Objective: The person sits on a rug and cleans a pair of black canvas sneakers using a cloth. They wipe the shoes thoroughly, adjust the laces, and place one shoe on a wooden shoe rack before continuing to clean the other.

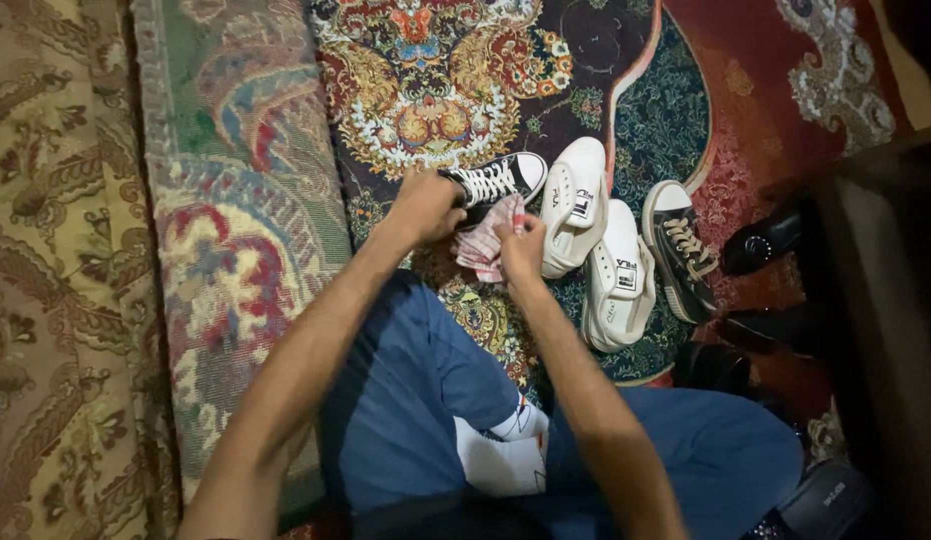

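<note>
My left hand (pixel 423 207) grips the heel end of a black canvas sneaker (pixel 497 180) with white laces and a white toe cap, held just above the carpet. My right hand (pixel 520 248) presses a pink-and-white checked cloth (pixel 485 245) against the side of that sneaker. Both forearms reach forward over my crossed legs in blue trousers (pixel 415 400).
Two white sneakers (pixel 575 205) (pixel 618 280) lie side by side to the right, then a second black sneaker (pixel 680 250). Dark shoes (pixel 760 245) sit farther right beside dark furniture. A patterned carpet (pixel 435 90) covers the floor; a floral cushion (pixel 55 270) lies left.
</note>
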